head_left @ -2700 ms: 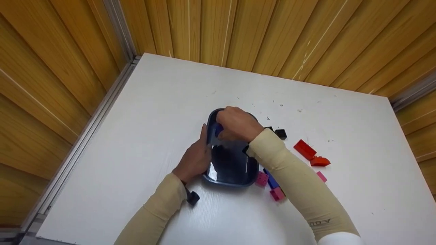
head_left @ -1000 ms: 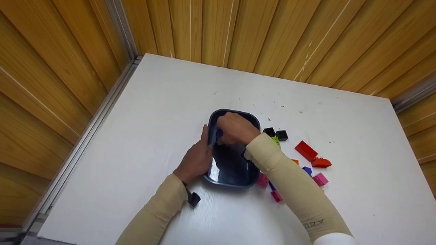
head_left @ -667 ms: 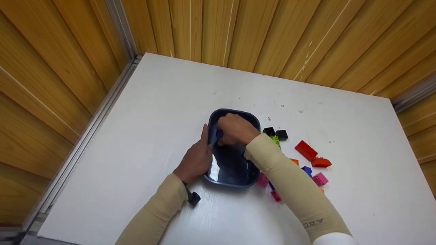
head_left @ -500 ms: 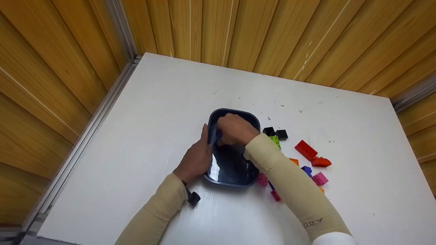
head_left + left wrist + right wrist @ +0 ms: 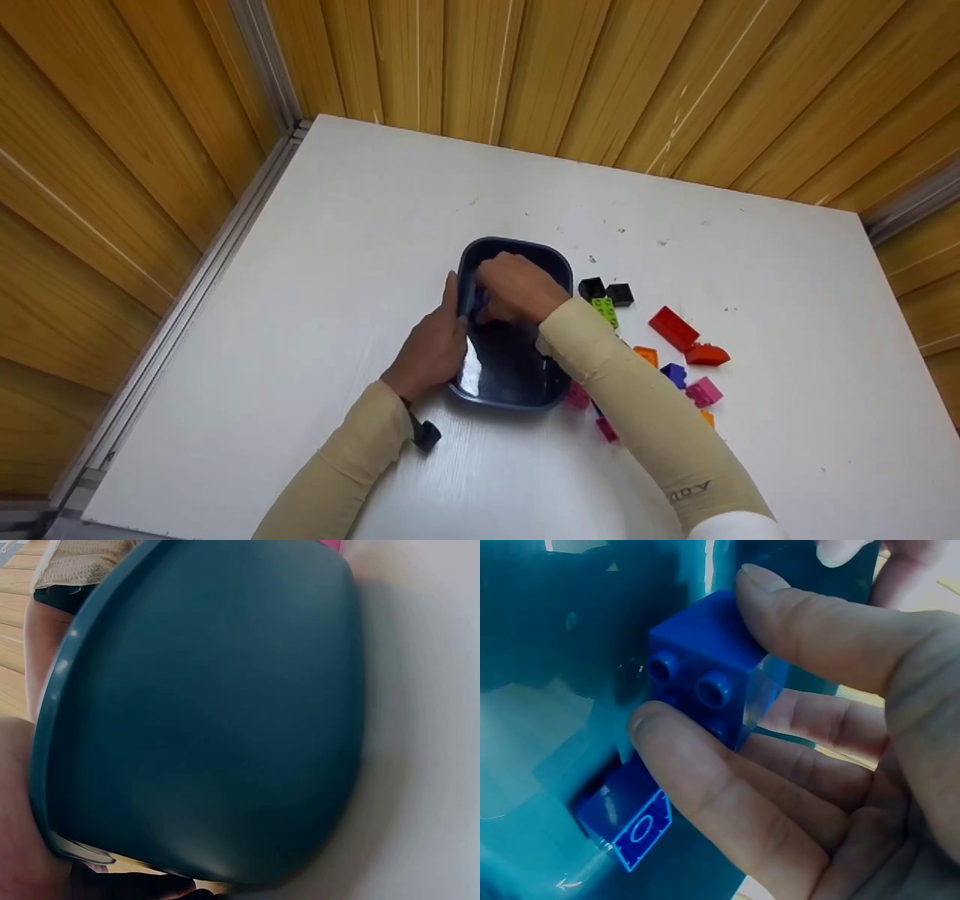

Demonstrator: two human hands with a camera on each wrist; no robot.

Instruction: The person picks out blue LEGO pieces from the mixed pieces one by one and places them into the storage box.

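Tray (image 5: 507,407) and bricks (image 5: 673,328) on white table (image 5: 360,225)

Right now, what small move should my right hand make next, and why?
Probably ease your right hand open and leave the studded blue plastic block in the glossy dark-blue tray: it's held inside, near an open-bottomed blue rectangular block, while your left hand holds the tray's side.
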